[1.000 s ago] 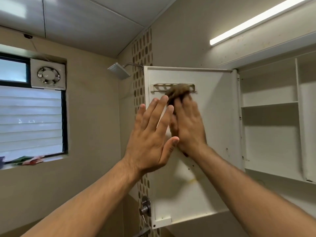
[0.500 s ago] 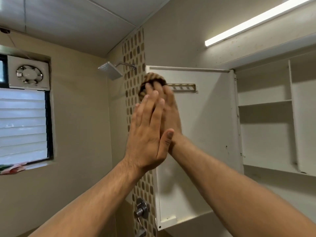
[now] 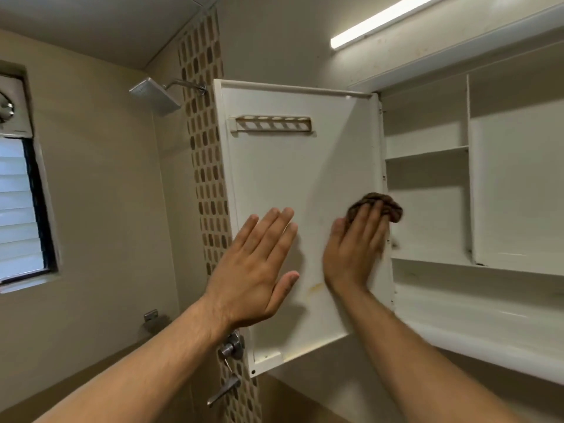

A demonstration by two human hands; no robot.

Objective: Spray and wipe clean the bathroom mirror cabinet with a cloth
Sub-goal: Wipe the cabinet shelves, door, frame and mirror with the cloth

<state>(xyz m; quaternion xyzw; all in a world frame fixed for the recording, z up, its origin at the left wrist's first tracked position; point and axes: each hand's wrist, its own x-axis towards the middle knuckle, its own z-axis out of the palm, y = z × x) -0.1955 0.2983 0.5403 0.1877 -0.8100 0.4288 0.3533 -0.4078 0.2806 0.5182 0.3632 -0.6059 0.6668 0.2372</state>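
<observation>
The white cabinet door (image 3: 293,178) stands swung open, its inner face toward me, with a small slotted rack (image 3: 273,123) near its top. My right hand (image 3: 354,251) presses a brown cloth (image 3: 381,206) flat against the door's right side, close to the hinge edge. My left hand (image 3: 256,267) is flat and open, fingers together, against the door's lower left part. The open cabinet (image 3: 476,270) with white shelves is to the right. A yellowish stain (image 3: 316,288) marks the door between my hands. No spray bottle is in view.
A square shower head (image 3: 155,94) sticks out of a mosaic tile strip (image 3: 207,178) left of the door. Shower valve handles (image 3: 230,346) sit below the door's corner. A louvred window (image 3: 18,209) is at far left, a tube light (image 3: 387,21) above the cabinet.
My right hand has carried the cloth from the door's upper left, by the rack, down to its right side near the hinge. My left hand has dropped lower on the door.
</observation>
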